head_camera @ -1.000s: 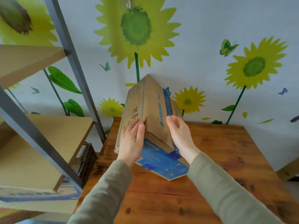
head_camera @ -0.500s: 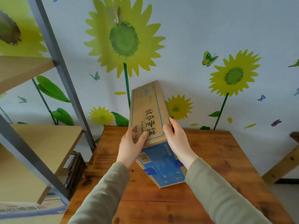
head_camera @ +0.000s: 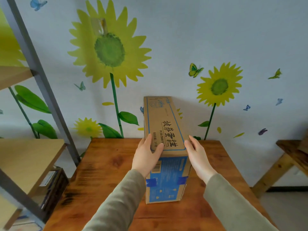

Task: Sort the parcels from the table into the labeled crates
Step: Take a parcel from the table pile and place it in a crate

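Oblong cardboard parcel (head_camera: 166, 124), hands (head_camera: 146, 157) (head_camera: 198, 159), wooden table (head_camera: 108, 165)

We see a wooden table (head_camera: 108, 164) filling the lower centre of the frame; 1 cardboard box (head_camera: 166, 127) stands on it.

Light: bright, even, soft.
Shadows: faint, diffuse, on the wall (head_camera: 183, 39) beside the cardboard box (head_camera: 164, 129).
Distortion: shelf post (head_camera: 35, 67) leans at left edge.
Blur: lower left corner.

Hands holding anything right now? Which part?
Yes: the brown-and-blue cardboard box, clasped between both hands at its near upper edge; the left hand grips the left corner, thumb on the printed top face, and the right hand presses flat against the right side.
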`<control>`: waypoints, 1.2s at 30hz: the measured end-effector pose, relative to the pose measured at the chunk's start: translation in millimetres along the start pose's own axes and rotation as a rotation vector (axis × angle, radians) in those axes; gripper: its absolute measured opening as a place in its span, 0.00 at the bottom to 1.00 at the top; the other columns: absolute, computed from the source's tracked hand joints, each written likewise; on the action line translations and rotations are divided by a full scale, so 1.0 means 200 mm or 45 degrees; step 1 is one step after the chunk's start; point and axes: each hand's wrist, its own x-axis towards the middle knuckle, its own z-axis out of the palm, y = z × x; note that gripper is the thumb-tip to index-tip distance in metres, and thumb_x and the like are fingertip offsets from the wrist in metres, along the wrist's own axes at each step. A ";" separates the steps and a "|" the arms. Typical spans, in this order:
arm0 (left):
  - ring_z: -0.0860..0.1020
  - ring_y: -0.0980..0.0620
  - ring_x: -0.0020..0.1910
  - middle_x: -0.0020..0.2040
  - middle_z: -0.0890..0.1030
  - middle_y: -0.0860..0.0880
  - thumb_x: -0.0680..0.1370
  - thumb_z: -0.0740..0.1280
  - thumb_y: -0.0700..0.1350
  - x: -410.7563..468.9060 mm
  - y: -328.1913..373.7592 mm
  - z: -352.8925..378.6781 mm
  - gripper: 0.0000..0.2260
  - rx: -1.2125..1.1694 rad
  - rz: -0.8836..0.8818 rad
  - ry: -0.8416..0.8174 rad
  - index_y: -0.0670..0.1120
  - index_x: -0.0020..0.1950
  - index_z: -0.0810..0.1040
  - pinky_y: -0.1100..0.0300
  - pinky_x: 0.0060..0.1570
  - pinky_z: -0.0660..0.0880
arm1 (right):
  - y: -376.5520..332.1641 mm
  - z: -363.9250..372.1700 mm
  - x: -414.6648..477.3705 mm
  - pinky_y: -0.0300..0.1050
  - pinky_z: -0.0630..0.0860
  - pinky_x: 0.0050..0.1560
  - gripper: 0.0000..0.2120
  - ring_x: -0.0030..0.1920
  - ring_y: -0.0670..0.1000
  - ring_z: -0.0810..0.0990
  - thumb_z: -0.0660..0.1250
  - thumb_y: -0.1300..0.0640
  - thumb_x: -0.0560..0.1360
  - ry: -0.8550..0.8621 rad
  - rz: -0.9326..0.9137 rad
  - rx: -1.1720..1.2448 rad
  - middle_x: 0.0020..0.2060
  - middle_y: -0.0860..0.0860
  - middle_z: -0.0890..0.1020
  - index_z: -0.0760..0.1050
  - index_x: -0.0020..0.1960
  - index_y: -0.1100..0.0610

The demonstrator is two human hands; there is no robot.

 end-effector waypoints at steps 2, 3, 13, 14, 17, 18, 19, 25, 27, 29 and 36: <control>0.65 0.49 0.71 0.74 0.64 0.46 0.78 0.60 0.57 0.00 0.02 0.05 0.30 0.024 -0.006 0.005 0.49 0.77 0.57 0.49 0.67 0.68 | 0.02 -0.05 0.00 0.43 0.57 0.70 0.24 0.74 0.49 0.60 0.55 0.52 0.82 -0.009 -0.016 -0.021 0.74 0.51 0.62 0.57 0.76 0.56; 0.64 0.49 0.72 0.75 0.62 0.46 0.79 0.60 0.57 0.00 0.02 0.07 0.30 0.021 -0.009 0.012 0.49 0.77 0.56 0.49 0.67 0.68 | 0.02 -0.06 0.00 0.43 0.57 0.71 0.24 0.74 0.49 0.60 0.56 0.52 0.82 -0.021 -0.030 -0.041 0.74 0.51 0.62 0.57 0.76 0.56; 0.70 0.54 0.67 0.69 0.71 0.52 0.83 0.52 0.52 -0.01 0.01 0.05 0.19 -0.837 -0.193 0.006 0.54 0.73 0.63 0.50 0.69 0.66 | -0.23 0.13 0.06 0.58 0.57 0.71 0.31 0.73 0.56 0.60 0.54 0.39 0.78 -0.042 -0.310 -0.872 0.73 0.56 0.63 0.59 0.75 0.55; 0.71 0.54 0.67 0.68 0.72 0.52 0.83 0.51 0.52 0.00 0.01 0.05 0.18 -0.889 -0.223 -0.006 0.53 0.73 0.63 0.50 0.69 0.66 | -0.25 0.16 0.06 0.64 0.54 0.70 0.37 0.74 0.59 0.56 0.53 0.32 0.75 -0.109 -0.198 -1.015 0.75 0.58 0.58 0.56 0.76 0.54; 0.73 0.53 0.64 0.64 0.75 0.50 0.83 0.51 0.51 0.01 -0.01 0.04 0.18 -0.941 -0.272 -0.022 0.51 0.72 0.64 0.52 0.66 0.68 | -0.27 0.19 0.09 0.70 0.51 0.68 0.46 0.75 0.62 0.49 0.56 0.27 0.69 -0.195 -0.032 -1.249 0.76 0.60 0.52 0.51 0.77 0.54; 0.74 0.53 0.62 0.63 0.77 0.50 0.83 0.51 0.51 0.02 -0.02 0.04 0.17 -0.930 -0.278 -0.025 0.51 0.71 0.65 0.52 0.65 0.69 | -0.27 0.18 0.09 0.70 0.52 0.67 0.46 0.75 0.62 0.49 0.58 0.28 0.69 -0.202 -0.021 -1.248 0.76 0.59 0.53 0.52 0.76 0.54; 0.75 0.53 0.62 0.62 0.77 0.49 0.83 0.53 0.51 0.03 -0.04 0.04 0.17 -0.883 -0.292 -0.016 0.51 0.70 0.66 0.53 0.65 0.69 | -0.27 0.16 0.10 0.71 0.52 0.67 0.43 0.75 0.62 0.49 0.60 0.32 0.70 -0.214 -0.009 -1.225 0.75 0.59 0.53 0.53 0.76 0.55; 0.69 0.47 0.67 0.69 0.70 0.45 0.80 0.61 0.48 0.06 -0.22 0.09 0.23 -0.406 -0.510 -0.059 0.43 0.73 0.63 0.57 0.61 0.67 | -0.23 -0.04 0.15 0.65 0.64 0.65 0.36 0.68 0.59 0.65 0.62 0.40 0.67 -0.148 0.084 -0.946 0.68 0.56 0.67 0.63 0.71 0.53; 0.66 0.45 0.70 0.73 0.66 0.44 0.80 0.61 0.51 0.03 -0.28 0.13 0.27 -0.375 -0.607 -0.149 0.42 0.75 0.59 0.54 0.65 0.65 | -0.22 -0.08 0.15 0.65 0.64 0.65 0.38 0.69 0.58 0.65 0.62 0.40 0.66 -0.128 0.101 -0.884 0.69 0.54 0.67 0.61 0.72 0.53; 0.63 0.44 0.72 0.75 0.62 0.43 0.80 0.61 0.53 0.03 -0.31 0.18 0.30 -0.361 -0.688 -0.222 0.41 0.76 0.55 0.53 0.68 0.63 | -0.21 -0.10 0.15 0.65 0.63 0.66 0.40 0.69 0.57 0.65 0.61 0.39 0.65 -0.126 0.123 -0.849 0.69 0.53 0.67 0.59 0.74 0.52; 0.60 0.42 0.74 0.76 0.58 0.41 0.79 0.59 0.58 0.06 -0.36 0.35 0.36 -0.323 -0.879 -0.316 0.39 0.77 0.50 0.52 0.69 0.59 | -0.15 -0.27 0.20 0.54 0.68 0.65 0.38 0.63 0.50 0.69 0.64 0.45 0.71 -0.167 0.120 -0.629 0.69 0.50 0.68 0.54 0.76 0.52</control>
